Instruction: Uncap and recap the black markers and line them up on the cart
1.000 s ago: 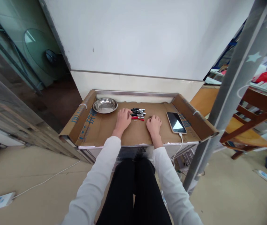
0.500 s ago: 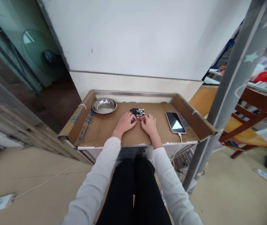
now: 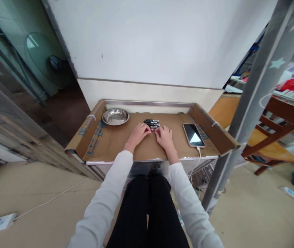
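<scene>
The tray (image 3: pixel 118 146) is holding a bowl (image 3: pixel 115 117), a phone (image 3: pixel 193 134) and, mid-way, black pens (image 3: pixel 152 122) — just nearer, a red pen (image 3: pixel 152 130) is lying between the left hand (image 3: pixel 138 133) and right hand (image 3: pixel 165 136), whose bent fingers are touching its ends, grip unclear.

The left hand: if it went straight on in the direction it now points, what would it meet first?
Most likely the red pen, right in front of the left hand, then the black pens just beyond. Whether hand and red pen already touch is hard to tell.
</scene>
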Available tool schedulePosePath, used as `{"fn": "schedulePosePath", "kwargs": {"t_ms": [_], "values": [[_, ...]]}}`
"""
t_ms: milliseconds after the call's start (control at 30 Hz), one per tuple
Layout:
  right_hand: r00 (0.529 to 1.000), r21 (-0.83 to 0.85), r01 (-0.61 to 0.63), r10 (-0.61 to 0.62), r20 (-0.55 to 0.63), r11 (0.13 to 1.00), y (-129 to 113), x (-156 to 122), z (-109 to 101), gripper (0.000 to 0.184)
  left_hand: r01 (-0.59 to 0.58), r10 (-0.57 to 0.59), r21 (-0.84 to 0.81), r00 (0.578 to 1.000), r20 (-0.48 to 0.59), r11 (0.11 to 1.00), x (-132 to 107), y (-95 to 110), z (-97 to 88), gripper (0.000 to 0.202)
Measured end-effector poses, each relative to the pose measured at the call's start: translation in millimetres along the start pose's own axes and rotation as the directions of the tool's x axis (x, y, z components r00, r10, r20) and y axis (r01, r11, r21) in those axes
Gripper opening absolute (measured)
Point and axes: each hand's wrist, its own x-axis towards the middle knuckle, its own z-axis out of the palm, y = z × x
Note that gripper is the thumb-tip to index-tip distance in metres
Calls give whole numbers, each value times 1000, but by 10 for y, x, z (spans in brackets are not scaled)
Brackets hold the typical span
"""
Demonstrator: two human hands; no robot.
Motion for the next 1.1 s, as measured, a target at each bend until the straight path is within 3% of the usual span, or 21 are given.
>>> {"fn": "schedulePosePath", "kwargs": {"t_ms": [333, 600, 833, 1100], "values": [[984, 211, 176, -178, -12, 961, -2, 32, -40, 22, 68, -84, -336, 996, -35, 939, 17, -10, 35, 13], [984, 349, 177, -176, -33, 920, 6, 20, -22, 22, -12, -30, -340, 992, -119, 940, 4, 12, 0, 7], [987, 464, 116, -155, 47, 878, -55, -5, -81, 25, -15, -16, -329, 996, -89, 944, -14, 64, -29, 9], [976, 416, 163, -207, 62, 895, -66, -18, -103, 26, -35, -21, -383, 990, -141, 923, -14, 59, 15, 17]]}}
